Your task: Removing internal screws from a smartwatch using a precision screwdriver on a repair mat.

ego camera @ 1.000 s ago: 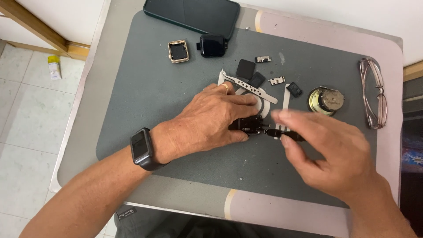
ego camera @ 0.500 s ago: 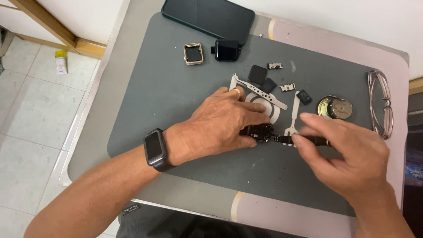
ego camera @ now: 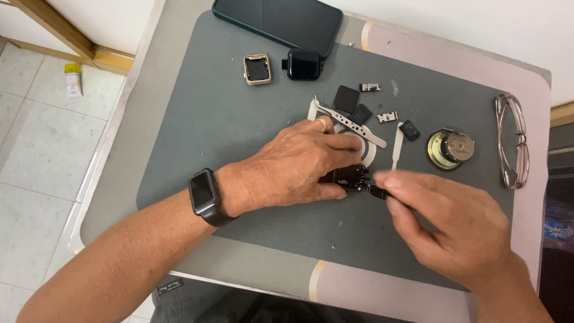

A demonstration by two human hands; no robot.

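1. The left hand (ego camera: 302, 164) lies palm down on the grey work mat (ego camera: 203, 119), fingers and thumb closed around a small black watch body (ego camera: 345, 177), pinning it to the mat. A ring shows on one finger and a dark smartwatch (ego camera: 205, 196) sits on the wrist.
2. The right hand (ego camera: 454, 224) pinches a thin black tool (ego camera: 378, 191) between thumb and forefinger; the grip is narrow and firm. The tool tip touches the right edge of the watch body.
3. Just beyond the grip, partly under the left fingers, lie white tweezers (ego camera: 353, 122) and a white pry stick (ego camera: 396, 146).
4. Farther beyond the grip, several small black parts (ego camera: 347, 98) and two small metal brackets (ego camera: 386, 116) are scattered on the mat.
5. To the right of the grip, near but apart from it, stands a round metal speaker-like part (ego camera: 451, 148); folded eyeglasses (ego camera: 513, 140) lie well beyond that, off the mat.
6. Well beyond the grip to the left sit a gold-rimmed watch case (ego camera: 257, 69) and a black watch case (ego camera: 304, 64), side by side.
7. A dark phone (ego camera: 278, 21) lies at the mat's far edge.
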